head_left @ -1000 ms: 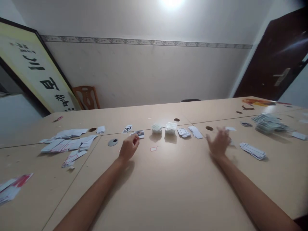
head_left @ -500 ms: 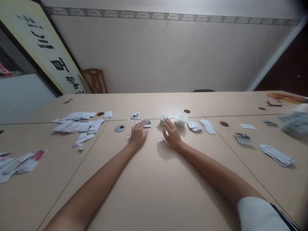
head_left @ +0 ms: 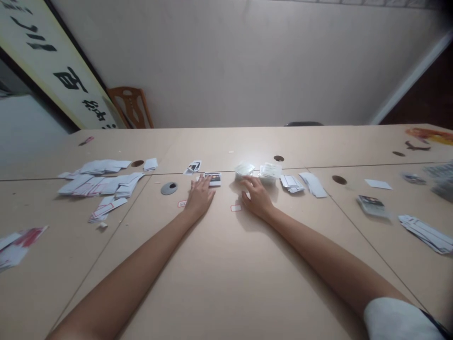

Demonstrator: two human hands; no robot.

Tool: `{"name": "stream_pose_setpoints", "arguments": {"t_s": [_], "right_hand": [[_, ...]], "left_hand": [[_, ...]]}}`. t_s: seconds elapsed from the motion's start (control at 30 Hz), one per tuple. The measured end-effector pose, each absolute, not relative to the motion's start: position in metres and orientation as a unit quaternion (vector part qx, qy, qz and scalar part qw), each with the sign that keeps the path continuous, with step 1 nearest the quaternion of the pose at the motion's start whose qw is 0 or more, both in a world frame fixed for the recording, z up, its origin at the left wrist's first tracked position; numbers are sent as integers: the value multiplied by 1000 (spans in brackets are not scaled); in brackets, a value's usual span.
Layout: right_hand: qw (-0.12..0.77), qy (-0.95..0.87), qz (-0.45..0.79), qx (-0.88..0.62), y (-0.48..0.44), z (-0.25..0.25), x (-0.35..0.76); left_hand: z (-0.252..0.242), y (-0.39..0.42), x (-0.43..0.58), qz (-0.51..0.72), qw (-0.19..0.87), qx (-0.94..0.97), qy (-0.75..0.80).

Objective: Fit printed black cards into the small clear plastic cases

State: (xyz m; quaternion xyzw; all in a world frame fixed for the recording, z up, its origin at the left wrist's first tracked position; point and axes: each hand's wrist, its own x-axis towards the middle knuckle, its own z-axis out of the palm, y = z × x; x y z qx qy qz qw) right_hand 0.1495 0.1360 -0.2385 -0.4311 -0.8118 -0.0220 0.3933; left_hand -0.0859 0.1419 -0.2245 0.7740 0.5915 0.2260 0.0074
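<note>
My left hand (head_left: 200,197) lies palm down with its fingers stretched out, the fingertips at the left edge of a dark-printed card (head_left: 214,179). A small red-bordered label (head_left: 182,204) lies just left of its wrist. My right hand (head_left: 257,197) has its fingers apart and slightly bent, the fingertips at the front of a stack of clear plastic sleeves (head_left: 244,170). Whether they press on it I cannot tell. A second sleeve stack (head_left: 271,172) stands right behind that hand. Another red-bordered label (head_left: 236,208) lies left of the right thumb.
Piles of white paper slips (head_left: 102,184) spread on the left. A grey round cap (head_left: 169,188) and a few printed cards (head_left: 193,167) lie nearer the middle. To the right are white card stacks (head_left: 292,183), a clear-wrapped pack (head_left: 372,206) and folded papers (head_left: 426,233).
The view has tilted down and moved closer. My right hand has lowered, its fingers bending more at the front of the sleeve stack. My left hand stays by the printed card.
</note>
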Motion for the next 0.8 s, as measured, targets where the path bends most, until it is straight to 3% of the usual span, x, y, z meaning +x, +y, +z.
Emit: {"name": "stream_pose_setpoints", "arguments": {"t_s": [0.3,0.53,0.8], "right_hand": [[439,-754,-73,-482,146,-233,149],[347,-745,-4,-570,167,-232,140],[339,-738,-20,-583,171,-237,147]], "left_hand": [[-221,142,-83,237,7,788,569],[-215,136,-82,236,1,791,564],[-223,147,-94,193,22,780,594]]}}
